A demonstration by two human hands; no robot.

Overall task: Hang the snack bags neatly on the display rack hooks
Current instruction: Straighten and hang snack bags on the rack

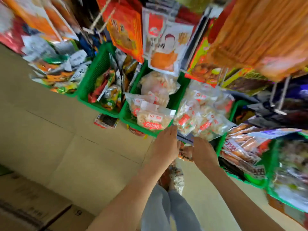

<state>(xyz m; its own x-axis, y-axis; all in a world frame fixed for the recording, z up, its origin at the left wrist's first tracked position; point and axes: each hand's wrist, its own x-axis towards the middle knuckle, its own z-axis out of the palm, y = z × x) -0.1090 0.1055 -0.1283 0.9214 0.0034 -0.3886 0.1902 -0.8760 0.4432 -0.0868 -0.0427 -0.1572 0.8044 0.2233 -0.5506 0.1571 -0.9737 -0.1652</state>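
Both hands reach down side by side, backs up: the left hand point(165, 147) and the right hand point(202, 150) meet on a small orange-patterned snack bag point(185, 153) between them; how tightly either closes cannot be told. Just beyond the left fingertips, a green plastic mesh basket point(126, 114) holds clear bags of pale puffed snacks point(154, 120). Further left, another green basket point(90, 80) holds mixed colourful packets. Orange snack bags point(126, 29) hang overhead
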